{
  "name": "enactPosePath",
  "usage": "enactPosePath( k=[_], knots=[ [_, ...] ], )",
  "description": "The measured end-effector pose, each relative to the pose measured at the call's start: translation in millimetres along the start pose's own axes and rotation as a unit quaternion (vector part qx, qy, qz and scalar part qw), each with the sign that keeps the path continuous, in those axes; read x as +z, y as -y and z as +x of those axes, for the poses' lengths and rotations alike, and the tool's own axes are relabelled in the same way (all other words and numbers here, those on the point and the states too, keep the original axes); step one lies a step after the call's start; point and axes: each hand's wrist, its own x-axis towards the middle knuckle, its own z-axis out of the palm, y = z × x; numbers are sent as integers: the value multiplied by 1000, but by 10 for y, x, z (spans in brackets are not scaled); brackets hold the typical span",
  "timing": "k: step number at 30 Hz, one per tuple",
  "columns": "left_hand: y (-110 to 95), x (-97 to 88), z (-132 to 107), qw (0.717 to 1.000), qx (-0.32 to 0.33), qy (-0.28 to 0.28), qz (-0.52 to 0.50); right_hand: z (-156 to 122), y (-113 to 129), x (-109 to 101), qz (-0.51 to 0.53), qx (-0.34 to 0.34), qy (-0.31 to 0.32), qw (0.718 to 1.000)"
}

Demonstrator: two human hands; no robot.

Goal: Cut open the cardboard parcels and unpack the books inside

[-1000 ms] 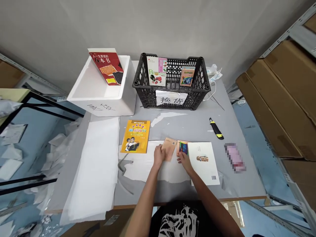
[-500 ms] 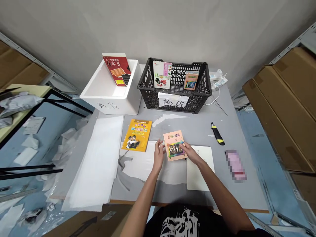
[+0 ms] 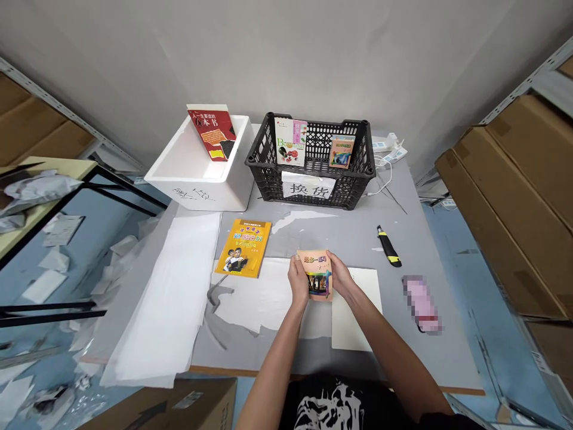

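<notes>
I hold a small peach-coloured book (image 3: 316,272) with a bright picture on its cover in both hands, just above the grey table (image 3: 340,230). My left hand (image 3: 298,282) grips its left edge and my right hand (image 3: 341,278) grips its right edge. A white book (image 3: 358,316) lies flat under my right forearm. A yellow book (image 3: 242,247) lies flat to the left of my hands.
At the back stand a black plastic crate (image 3: 313,173) with two books upright inside and a white foam box (image 3: 203,173) with a red book leaning in it. A black and yellow utility knife (image 3: 387,246) lies right of my hands. White wrapping sheets (image 3: 170,298) cover the table's left side.
The small book was opened flat on the table a second ago; it has since been closed and lifted, and both hands now grip its sides. The white book beneath is uncovered.
</notes>
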Motion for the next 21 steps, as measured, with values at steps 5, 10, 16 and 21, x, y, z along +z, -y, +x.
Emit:
enactPosePath(
  k=[5,10,16,21],
  knots=[
    [-45,-13,39,997,37,56,30,-7,77,-86,-10,-51,-29,998],
    [-133,70,107,995,5,85,-57,-97,162,-141,-20,-108,-40,993],
    [-212,192,121,983,-52,123,-130,-123,143,-187,19,-101,-74,992],
    [-172,59,39,989,-5,150,-9,0,184,-336,39,-67,-107,991]
  ],
)
